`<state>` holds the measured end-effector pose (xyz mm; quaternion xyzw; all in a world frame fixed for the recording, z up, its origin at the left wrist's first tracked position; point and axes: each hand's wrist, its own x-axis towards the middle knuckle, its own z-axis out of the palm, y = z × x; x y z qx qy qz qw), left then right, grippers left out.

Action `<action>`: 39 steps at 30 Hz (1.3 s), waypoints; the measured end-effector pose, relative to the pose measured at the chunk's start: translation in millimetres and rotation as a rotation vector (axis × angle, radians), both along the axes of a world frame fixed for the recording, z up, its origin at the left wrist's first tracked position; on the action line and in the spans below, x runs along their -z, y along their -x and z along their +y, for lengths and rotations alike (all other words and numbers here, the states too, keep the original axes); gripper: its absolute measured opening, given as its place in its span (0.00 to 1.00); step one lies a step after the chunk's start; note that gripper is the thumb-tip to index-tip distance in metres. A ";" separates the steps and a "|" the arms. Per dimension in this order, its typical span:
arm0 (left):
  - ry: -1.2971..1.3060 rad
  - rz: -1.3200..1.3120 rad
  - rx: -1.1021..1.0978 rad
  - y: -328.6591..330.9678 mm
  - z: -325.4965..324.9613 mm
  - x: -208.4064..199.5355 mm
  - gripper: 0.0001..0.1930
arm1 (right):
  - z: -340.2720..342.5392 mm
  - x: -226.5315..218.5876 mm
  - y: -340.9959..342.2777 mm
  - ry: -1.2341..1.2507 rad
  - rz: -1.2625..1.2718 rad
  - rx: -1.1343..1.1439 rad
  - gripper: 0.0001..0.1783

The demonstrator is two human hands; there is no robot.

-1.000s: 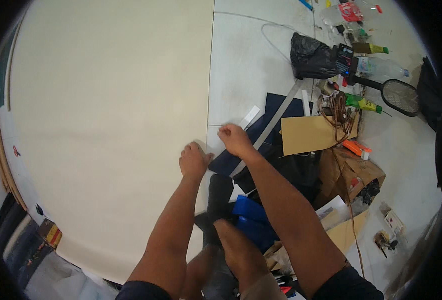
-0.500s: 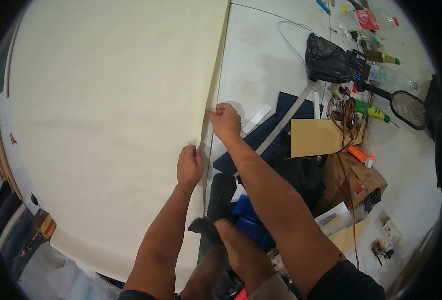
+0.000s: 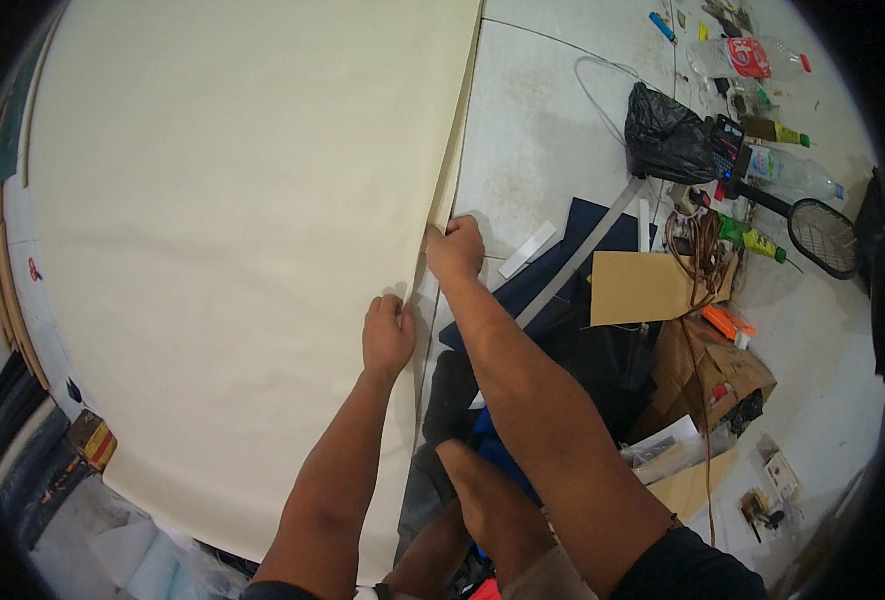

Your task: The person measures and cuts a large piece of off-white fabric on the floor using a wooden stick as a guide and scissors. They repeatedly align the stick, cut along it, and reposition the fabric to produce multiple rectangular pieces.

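Note:
A large cream sheet [image 3: 232,230], smooth like vinyl or heavy cloth, lies over the floor at the left and middle. Its right edge is doubled, with a narrow strip [image 3: 449,185] showing beneath the upper layer. My right hand [image 3: 456,250] pinches this edge, thumb and fingers closed on it. Nearer to me, my left hand [image 3: 389,335] has its fingers curled over the same edge, apparently gripping it; the thumb side is partly hidden. Between my forearms is a foot in a dark sock [image 3: 449,385], close beside the sheet.
Right of the sheet lie dark blue pieces [image 3: 522,290], a metal ruler [image 3: 582,250], tan card [image 3: 637,288] and a cable coil [image 3: 697,245]. Farther right are a black plastic bag [image 3: 667,135], bottles [image 3: 792,172] and a mesh racket [image 3: 822,238]. Rolls [image 3: 27,450] line the left.
The whole view has shifted slightly, moving the scene right and down. Both hands stay at the sheet's edge. A dark-socked toe seen below my left hand no longer shows there.

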<state>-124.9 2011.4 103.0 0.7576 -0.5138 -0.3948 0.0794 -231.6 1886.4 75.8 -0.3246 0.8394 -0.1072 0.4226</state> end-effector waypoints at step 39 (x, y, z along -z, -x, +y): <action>-0.115 0.103 0.070 -25.9 8.2 -37.0 0.21 | 40.6 -11.2 56.6 0.022 -0.200 -0.311 0.14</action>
